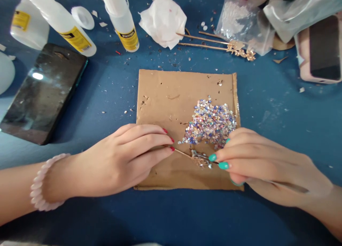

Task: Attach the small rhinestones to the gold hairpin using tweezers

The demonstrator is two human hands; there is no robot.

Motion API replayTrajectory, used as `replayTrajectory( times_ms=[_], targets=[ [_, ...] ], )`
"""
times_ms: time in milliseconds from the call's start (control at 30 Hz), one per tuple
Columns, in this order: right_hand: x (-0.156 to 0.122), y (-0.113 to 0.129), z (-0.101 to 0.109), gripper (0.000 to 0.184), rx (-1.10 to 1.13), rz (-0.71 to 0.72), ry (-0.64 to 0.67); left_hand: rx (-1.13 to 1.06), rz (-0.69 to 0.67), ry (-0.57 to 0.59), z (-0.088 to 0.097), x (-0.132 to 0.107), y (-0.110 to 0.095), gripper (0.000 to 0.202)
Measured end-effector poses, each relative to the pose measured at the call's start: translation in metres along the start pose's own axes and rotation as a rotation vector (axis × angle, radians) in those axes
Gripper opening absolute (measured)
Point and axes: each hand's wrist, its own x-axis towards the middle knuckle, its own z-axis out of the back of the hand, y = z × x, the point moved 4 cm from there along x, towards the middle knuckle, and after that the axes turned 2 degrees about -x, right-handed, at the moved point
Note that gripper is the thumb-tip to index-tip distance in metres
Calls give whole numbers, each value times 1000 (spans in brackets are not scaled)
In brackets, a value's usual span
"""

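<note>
My left hand (125, 157) comes in from the left, its fingers closed on the thin metal stick of a hair stick (182, 153). The ornate gold end (200, 161) of that stick lies low over a piece of brown cardboard (162, 107), with some shiny stones on it. In my right hand (256, 164) are slim tweezers (290, 186), pinched between the fingers, their tips at the ornament. Whether the tips grip a stone is too small to tell. Just beyond the ornament spreads a pile of small multicoloured gems (211, 121) on the cardboard.
Two more gold hair sticks (205, 46) lie behind the cardboard, beside a crumpled white tissue (163, 19) and a clear plastic bag (244, 25). Glue bottles (124, 28) stand at the back left. A black phone (44, 92) lies left, a pink-cased phone (322, 50) right.
</note>
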Motion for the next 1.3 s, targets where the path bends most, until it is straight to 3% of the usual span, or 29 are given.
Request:
replayTrajectory(
  times_ms=[933, 1300],
  targets=[
    [-2, -1, 2, 14, 4, 25, -4, -12, 29, -11, -1, -1, 0, 30],
    [2, 2, 1, 4, -33, 12, 1, -21, 37, -11, -3, -4, 0, 31]
  ],
)
